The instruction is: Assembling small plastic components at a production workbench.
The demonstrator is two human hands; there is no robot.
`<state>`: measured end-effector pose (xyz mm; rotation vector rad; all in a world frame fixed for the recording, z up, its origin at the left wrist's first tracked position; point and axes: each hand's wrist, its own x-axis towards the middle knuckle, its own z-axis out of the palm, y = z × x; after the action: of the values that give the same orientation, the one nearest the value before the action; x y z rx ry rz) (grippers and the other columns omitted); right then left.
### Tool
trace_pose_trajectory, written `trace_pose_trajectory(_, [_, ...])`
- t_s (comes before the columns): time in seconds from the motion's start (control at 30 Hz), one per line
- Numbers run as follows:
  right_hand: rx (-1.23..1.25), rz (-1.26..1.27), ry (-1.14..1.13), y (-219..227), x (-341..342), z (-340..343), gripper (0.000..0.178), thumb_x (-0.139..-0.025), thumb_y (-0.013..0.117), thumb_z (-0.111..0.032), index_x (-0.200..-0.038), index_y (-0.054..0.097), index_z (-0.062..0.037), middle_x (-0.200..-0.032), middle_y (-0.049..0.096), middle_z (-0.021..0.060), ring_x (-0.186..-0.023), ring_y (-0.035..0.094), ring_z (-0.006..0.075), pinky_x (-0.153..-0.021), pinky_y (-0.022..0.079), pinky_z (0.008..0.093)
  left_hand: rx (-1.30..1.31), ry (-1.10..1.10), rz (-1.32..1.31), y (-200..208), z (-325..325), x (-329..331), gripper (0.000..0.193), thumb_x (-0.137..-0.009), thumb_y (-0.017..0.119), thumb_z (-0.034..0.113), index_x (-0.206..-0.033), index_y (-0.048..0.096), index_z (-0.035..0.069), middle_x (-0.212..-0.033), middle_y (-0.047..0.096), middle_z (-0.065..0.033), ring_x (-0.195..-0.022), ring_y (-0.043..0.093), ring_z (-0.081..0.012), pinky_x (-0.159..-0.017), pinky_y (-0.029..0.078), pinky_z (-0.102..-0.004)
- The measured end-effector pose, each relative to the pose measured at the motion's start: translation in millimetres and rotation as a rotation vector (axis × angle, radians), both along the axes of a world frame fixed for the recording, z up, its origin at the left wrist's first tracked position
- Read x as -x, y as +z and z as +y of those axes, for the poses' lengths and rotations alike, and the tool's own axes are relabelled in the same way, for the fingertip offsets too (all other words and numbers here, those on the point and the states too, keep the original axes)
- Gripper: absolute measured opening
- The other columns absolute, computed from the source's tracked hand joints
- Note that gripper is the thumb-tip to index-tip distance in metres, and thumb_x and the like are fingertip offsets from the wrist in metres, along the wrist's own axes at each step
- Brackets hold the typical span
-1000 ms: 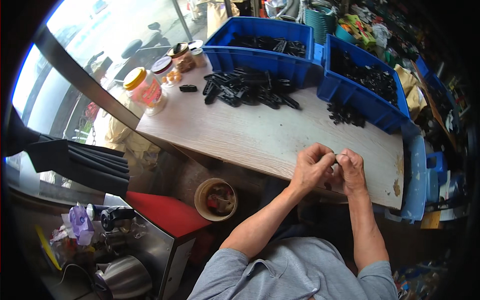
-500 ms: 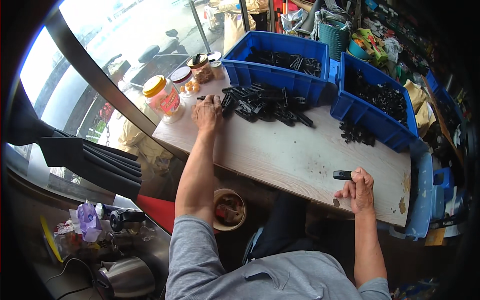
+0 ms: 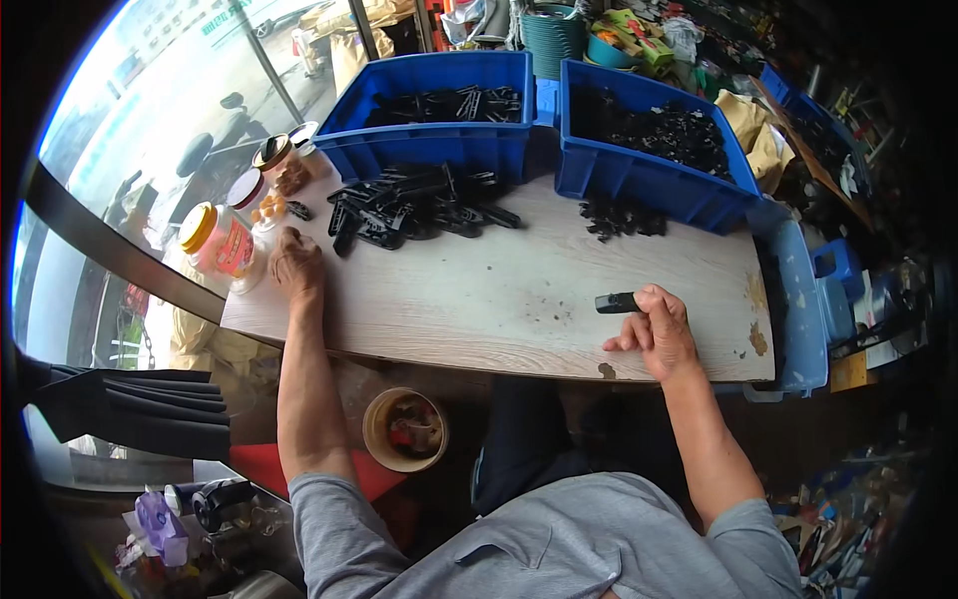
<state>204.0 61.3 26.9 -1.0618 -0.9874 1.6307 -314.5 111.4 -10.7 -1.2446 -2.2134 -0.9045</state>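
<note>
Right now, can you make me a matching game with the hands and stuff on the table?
Things:
1. Left hand
2. Right hand
3. Yellow-lidded jar
4. Loose heap of black parts

Places:
A. In front of the left blue bin
B. Holding a small black part
C. At the table's left edge, by the window
D. Resting on the table beside the jars

Pairs: 1-D, 2-B, 3-C, 4-A
</note>
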Motion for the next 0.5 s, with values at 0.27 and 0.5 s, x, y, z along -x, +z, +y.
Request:
trace_pose_trajectory(0.27, [0.018,-0.073,-0.136,3.8,-26.3,-3.5,0.03,-0.091,0.058,-0.034,-0.072,0.046,-0.0136,-0.045,0.034,0.0,-0.046,0.05,0.0158,-0.057,0.06,0.047,0.264,-0.037,-0.086,9.8,18.5,-17.9,0.031,-0.089,0.056,0.03,-0.112,0.068,0.014,-0.119,0.063,-0.0164,-0.109,0.059,-0.0351,-0.093,0.046,-0.0482])
trace_pose_trajectory(0.5, [0.01,-0.088,-0.106,8.4,-15.1,-1.2,0.032,-0.091,0.059,-0.03,-0.068,0.043,-0.014,-0.046,0.034,-0.0007,-0.044,0.05,0.0142,-0.055,0.06,0.0435,0.03,0.031,0.022,9.4,18.9,-4.5,0.034,-0.089,0.057,0.036,-0.114,0.067,0.015,-0.117,0.063,-0.014,-0.109,0.058,-0.0359,-0.091,0.047,-0.048])
